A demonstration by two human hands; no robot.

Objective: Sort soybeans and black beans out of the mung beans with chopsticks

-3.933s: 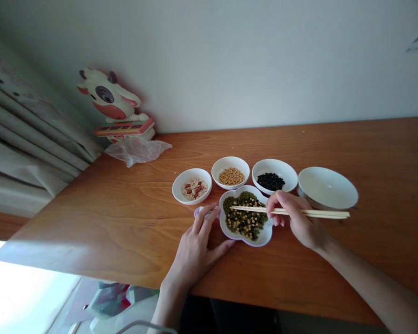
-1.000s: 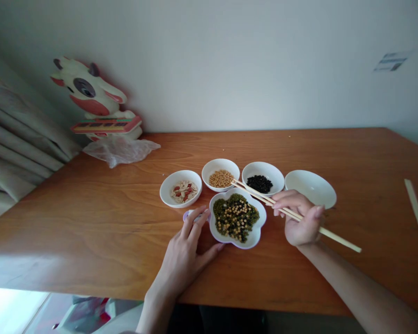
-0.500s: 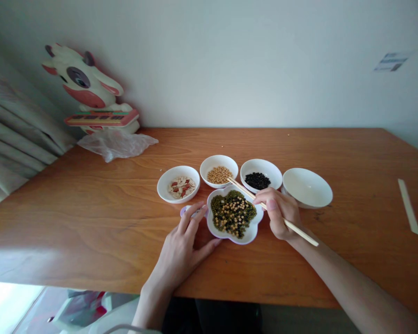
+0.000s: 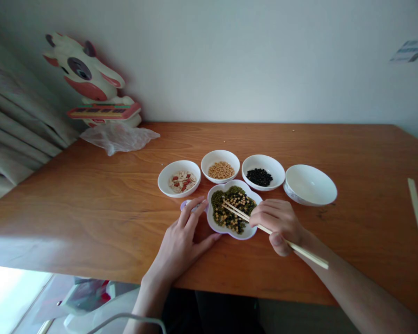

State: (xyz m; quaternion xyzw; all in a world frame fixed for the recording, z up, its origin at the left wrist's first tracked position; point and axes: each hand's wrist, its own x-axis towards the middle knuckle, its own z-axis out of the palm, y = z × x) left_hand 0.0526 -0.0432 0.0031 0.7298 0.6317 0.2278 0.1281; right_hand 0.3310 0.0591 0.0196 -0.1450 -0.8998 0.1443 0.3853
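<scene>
A flower-shaped white dish (image 4: 214,225) of mixed green, yellow and dark beans lies near the table's front edge. My right hand (image 4: 278,222) is closed on a pair of wooden chopsticks (image 4: 254,221), whose tips reach into the mixed beans. My left hand (image 4: 181,241) rests flat on the table with fingers spread, touching the dish's left side and a small purple-rimmed object (image 4: 186,204). Behind the dish stand three small white bowls: one with pale and red pieces (image 4: 179,178), one with yellow beans (image 4: 220,167), one with black beans (image 4: 263,171).
An empty white bowl (image 4: 310,185) stands at the right of the row. A cow-shaped toy (image 4: 90,83) and a crumpled clear plastic bag (image 4: 118,137) are at the back left by a curtain. A pale strip (image 4: 417,206) lies at the far right on the wooden table (image 4: 90,204).
My right hand has swung the chopstick tips from the yellow-bean bowl down into the mixed-bean dish. My left hand has stayed by the dish.
</scene>
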